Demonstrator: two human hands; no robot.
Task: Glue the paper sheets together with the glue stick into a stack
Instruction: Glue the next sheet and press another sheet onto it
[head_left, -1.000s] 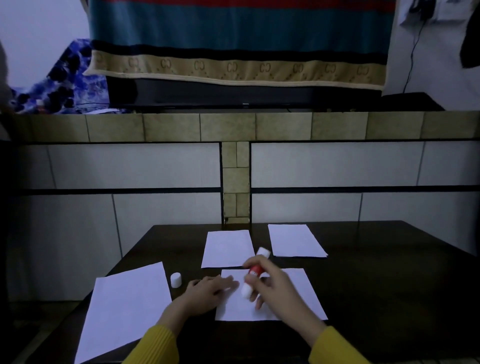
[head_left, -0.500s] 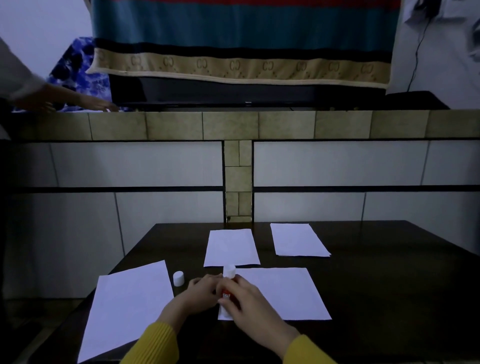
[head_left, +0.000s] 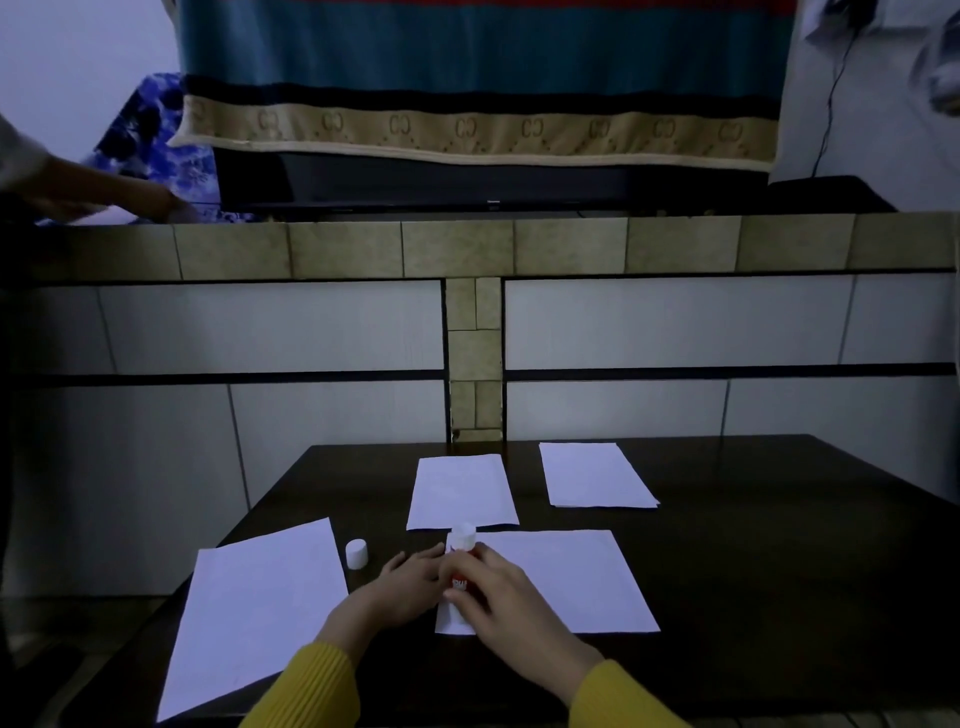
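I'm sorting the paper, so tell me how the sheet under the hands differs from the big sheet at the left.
The sheet under the hands lies with its long side across the table; the left sheet runs lengthwise and skewed. The first is pinned by the left hand with the glue stick on it; the left sheet lies untouched, its near corner at the table's edge. Both are plain white.

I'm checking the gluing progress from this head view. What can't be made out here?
- Glue stick tip: hidden behind the right hand, so contact with the near sheet is unclear.
- Near sheet's left edge: covered by both hands, including the left hand.
- Glue already spread: not visible in the dim light.
- Far right sheets: count too small to tell.
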